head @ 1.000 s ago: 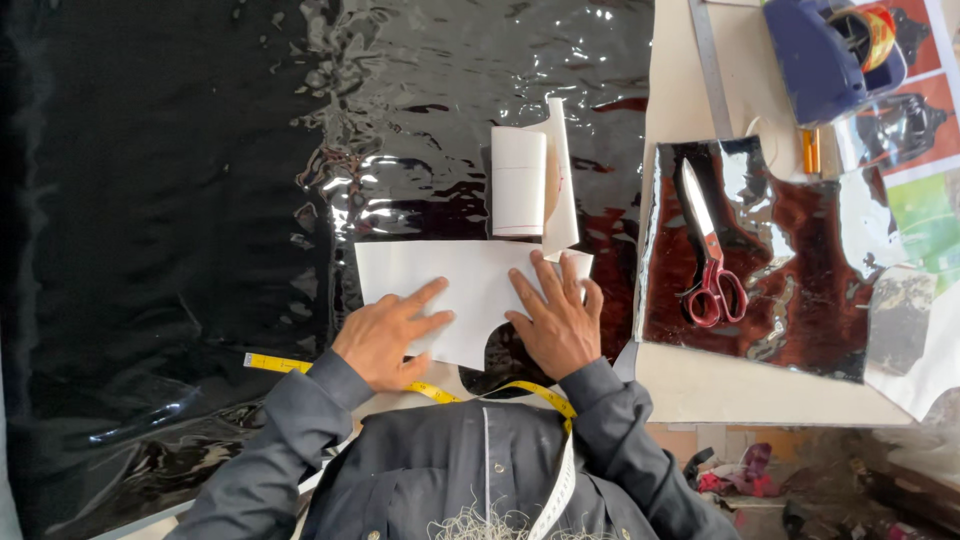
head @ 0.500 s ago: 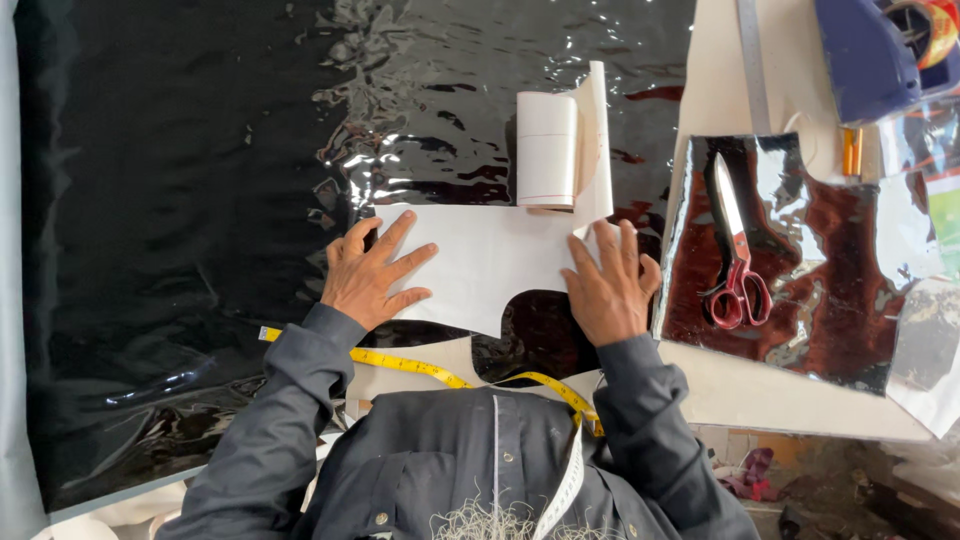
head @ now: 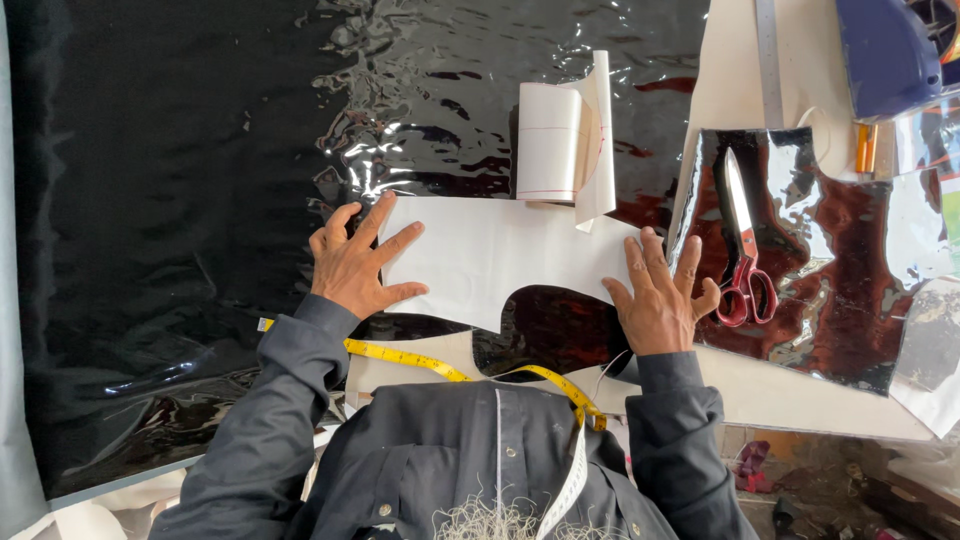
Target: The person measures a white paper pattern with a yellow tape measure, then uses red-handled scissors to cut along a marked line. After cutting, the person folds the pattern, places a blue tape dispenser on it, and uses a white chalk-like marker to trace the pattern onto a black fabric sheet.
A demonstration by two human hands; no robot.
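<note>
Grip: nothing grasped; left hand (head: 357,262) and right hand (head: 660,300) are pressed flat, fingers spread, on the white paper pattern piece (head: 490,255).
Pattern: laid on glossy black fabric (head: 180,180), at centre.
Scissors: red-handled pair (head: 742,270) lies at 3 o'clock.

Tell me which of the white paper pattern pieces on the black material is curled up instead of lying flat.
The smaller pattern piece, farther from the person, is curled up. The large pattern piece lies flat under the left hand and right hand.

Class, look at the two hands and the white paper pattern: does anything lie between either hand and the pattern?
Nothing visible does. The left hand and right hand both press flat directly on the white paper pattern.
</note>
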